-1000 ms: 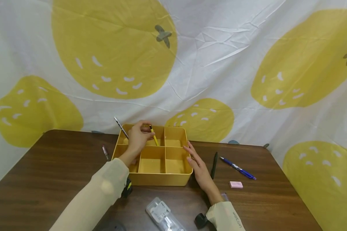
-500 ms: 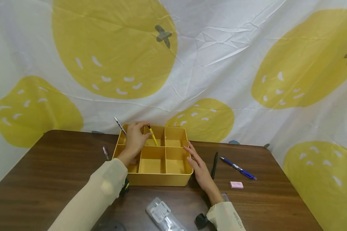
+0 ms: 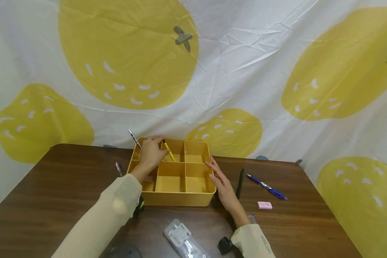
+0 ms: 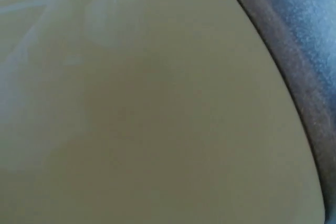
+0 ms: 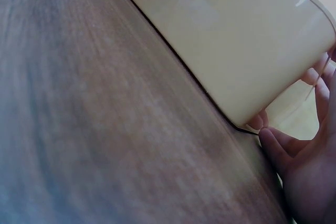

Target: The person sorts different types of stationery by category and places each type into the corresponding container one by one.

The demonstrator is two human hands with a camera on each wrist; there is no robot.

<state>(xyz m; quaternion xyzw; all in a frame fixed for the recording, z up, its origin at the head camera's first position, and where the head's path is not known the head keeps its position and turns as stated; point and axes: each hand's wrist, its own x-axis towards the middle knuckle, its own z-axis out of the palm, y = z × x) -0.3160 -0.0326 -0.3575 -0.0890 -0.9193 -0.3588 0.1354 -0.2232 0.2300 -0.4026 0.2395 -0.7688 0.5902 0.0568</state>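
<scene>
The step in hand seems to be placing the yellow pencil (image 3: pixel 170 152) in the box (image 3: pixel 175 199); it is tilted in the far middle compartment (image 3: pixel 178 149). The left hand (image 3: pixel 149 154) has thumb and forefinger beside it; whether they pinch it, I cannot tell. The right hand (image 3: pixel 225 189) rests with extended fingers at the box's right side. The next move probably calls for gentle release. The label (image 3: pixel 179 235) on the clear pack (image 3: pixel 193 250) and the sleeve print (image 3: pixel 265 244) are unreadable.

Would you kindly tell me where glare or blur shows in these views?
Head view: bright sheen on the creased white patterned cloth; left wrist: dim and soft, mostly a dull yellow surface; right wrist: brown wooden table blurred, pale reflections on the yellow plastic box.
</scene>
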